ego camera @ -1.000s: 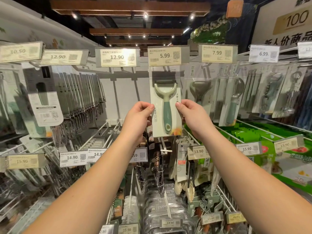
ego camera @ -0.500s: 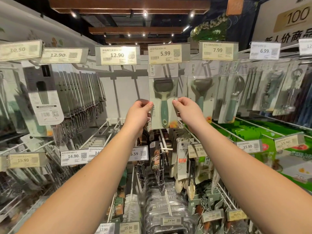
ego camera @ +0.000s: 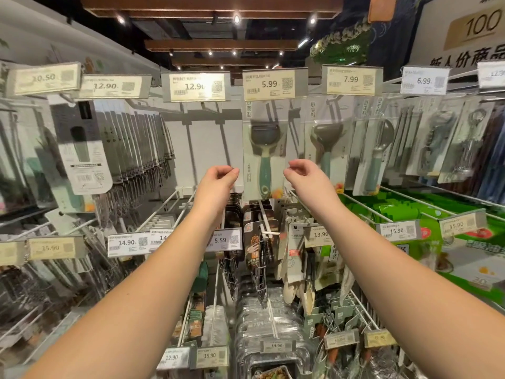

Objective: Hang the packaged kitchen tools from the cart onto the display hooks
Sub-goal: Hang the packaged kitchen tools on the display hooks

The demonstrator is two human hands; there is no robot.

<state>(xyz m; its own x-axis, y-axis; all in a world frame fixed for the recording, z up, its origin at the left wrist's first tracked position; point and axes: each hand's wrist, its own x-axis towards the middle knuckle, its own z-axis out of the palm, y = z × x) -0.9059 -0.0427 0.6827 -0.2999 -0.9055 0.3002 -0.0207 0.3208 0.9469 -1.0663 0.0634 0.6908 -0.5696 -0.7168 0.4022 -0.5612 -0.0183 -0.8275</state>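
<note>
One peeler (ego camera: 264, 149) hangs on its hook under the 5.99 tag (ego camera: 269, 84), so we judge this pack done. It sits in the top row, far from us and about centre. The cart is out of view, so we cannot tell how many packs are left to hang.

Our left hand (ego camera: 218, 179) is just left of the pack's lower half. Its grip is loosely curled, thumb and fingertips near each other, and holds nothing. We see a sliver of white backboard between it and the card, so it is not touching. Our right hand (ego camera: 303, 176) mirrors it just right of the pack, curled the same way, empty and apart from the card.

The peeler itself is a flat card with a clear blister. It has a wide dark head at the top, a pale yoke and a teal handle running down. Chinese characters run down the card's upper left edge, and a small orange mark sits at the bottom right corner. The card hangs straight, with nothing in front of it.

To its right, under the 7.99 tag (ego camera: 351, 79), similar packs (ego camera: 326, 143) fill the next hook.
</note>
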